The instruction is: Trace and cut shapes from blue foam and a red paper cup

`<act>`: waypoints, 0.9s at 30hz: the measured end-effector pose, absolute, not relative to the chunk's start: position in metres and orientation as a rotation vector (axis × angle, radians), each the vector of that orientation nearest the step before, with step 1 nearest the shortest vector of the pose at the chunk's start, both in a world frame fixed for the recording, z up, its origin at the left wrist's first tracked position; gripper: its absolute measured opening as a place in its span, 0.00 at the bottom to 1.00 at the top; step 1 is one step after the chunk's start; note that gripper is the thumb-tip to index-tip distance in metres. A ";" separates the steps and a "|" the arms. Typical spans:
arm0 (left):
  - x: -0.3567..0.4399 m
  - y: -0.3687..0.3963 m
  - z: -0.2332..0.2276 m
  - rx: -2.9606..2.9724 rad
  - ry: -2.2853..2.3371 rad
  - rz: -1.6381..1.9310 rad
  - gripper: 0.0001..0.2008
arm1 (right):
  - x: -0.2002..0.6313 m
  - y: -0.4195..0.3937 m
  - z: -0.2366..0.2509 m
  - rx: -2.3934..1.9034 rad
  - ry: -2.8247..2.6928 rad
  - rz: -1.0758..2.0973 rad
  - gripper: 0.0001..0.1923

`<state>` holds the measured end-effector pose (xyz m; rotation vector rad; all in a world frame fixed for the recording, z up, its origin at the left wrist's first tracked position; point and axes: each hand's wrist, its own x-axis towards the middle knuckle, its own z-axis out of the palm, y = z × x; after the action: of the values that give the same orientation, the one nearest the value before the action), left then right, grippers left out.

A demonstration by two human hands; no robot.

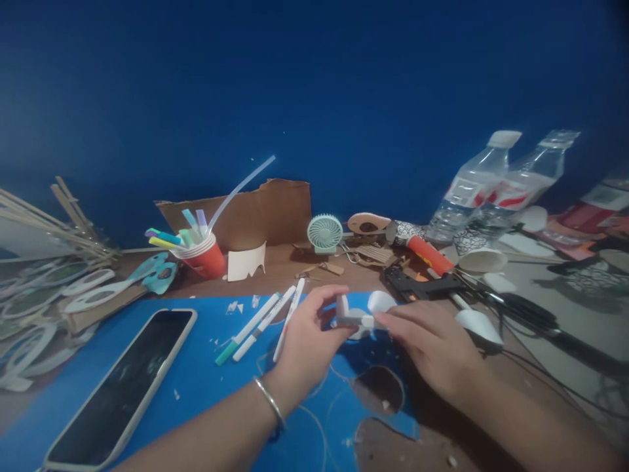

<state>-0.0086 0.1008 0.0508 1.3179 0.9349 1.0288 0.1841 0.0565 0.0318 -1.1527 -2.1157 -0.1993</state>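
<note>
My left hand (314,321) pinches one side of a small white craft piece (364,321) between thumb and fingers. It has several rounded, curved parts that stick up, but its exact kind is unclear. From the other side, my right hand (432,334) grips the same piece with thumb and forefinger. The two hands hold it just above a blue sheet (221,400) with cut-out holes and pale curved outlines. Beside my left hand lie several white markers (263,324), one with a green end.
A phone (122,387) lies at left. Behind it stands a red cup of markers (201,255). A small green fan (325,233) stands at the back. To the right are a black glue gun (417,283), plastic bottles (476,187) and cables. Paper cut-outs (98,288) crowd the far left.
</note>
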 end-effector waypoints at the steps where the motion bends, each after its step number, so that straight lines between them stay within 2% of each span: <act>1: -0.009 0.101 0.050 1.328 0.937 1.034 0.22 | 0.184 0.056 0.032 -1.162 -2.118 -0.201 0.17; 27: -0.009 0.100 0.050 1.338 0.963 1.042 0.22 | 0.185 0.053 0.033 -1.179 -2.108 -0.270 0.20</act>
<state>-0.0091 0.1001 0.0499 1.3385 0.9630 1.0421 0.1851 0.0529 0.0326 -1.1793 -2.1078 -0.2695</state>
